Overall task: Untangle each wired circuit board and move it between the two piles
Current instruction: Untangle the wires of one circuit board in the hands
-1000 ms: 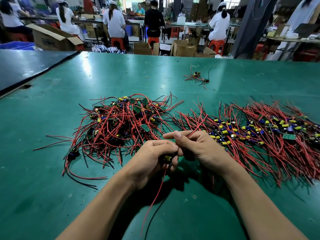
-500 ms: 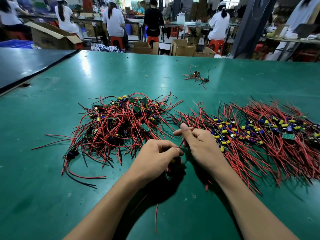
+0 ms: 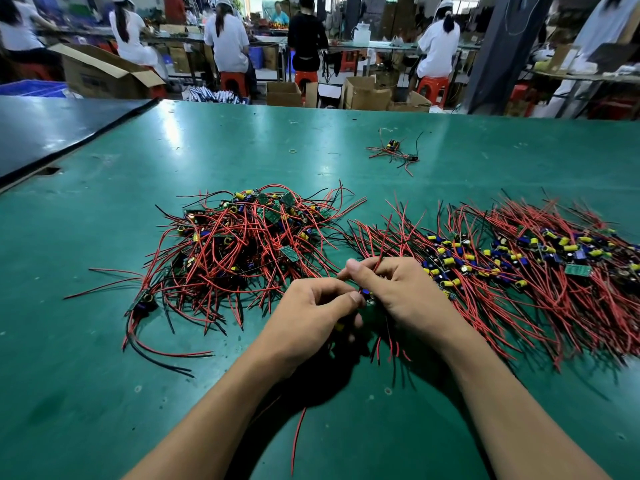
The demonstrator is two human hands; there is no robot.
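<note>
Two piles of small circuit boards with red and black wires lie on the green table (image 3: 104, 393): a tangled pile (image 3: 242, 244) at centre left and a spread-out pile (image 3: 519, 271) at the right. Between them, my left hand (image 3: 311, 323) grips one small wired circuit board (image 3: 367, 299), mostly hidden under the fingers. My right hand (image 3: 398, 292) pinches one of its red wires (image 3: 381, 251) between thumb and forefinger; the wire sticks up and away. Another red wire (image 3: 298, 441) trails toward me below my left wrist.
A lone wired board (image 3: 394, 150) lies farther back on the table, with a small rubber band (image 3: 293, 151) to its left. A darker table (image 3: 52, 133) adjoins at the left. Several seated people, red stools and cardboard boxes (image 3: 367, 95) fill the background.
Both hands have shifted up and slightly right, toward the gap between the piles. The right hand moved from cupping the board to pinching a red wire; the trailing wire drew in.
</note>
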